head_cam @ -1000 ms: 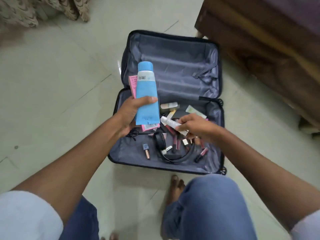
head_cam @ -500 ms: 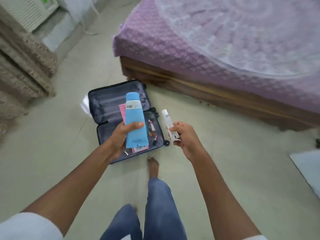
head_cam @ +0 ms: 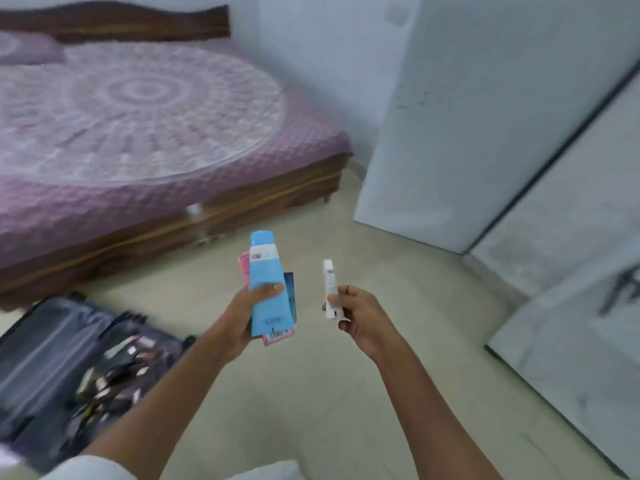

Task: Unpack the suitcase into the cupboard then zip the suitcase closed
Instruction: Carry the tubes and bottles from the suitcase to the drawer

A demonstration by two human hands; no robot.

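A blue tube (head_cam: 268, 284), upright with a pink packet (head_cam: 278, 336) behind it, is gripped in the left hand (head_cam: 242, 318). A slim white tube (head_cam: 330, 289) is pinched in the right hand (head_cam: 360, 317). The open suitcase (head_cam: 52, 362), with small items inside, is seen on the floor at near left. A bed (head_cam: 138, 133) is seen far left and white cupboard doors (head_cam: 467, 133) at right.

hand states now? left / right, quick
Left hand: closed on the blue tube, with a pink packet and another flat packet behind it.
Right hand: closed on the small white tube.
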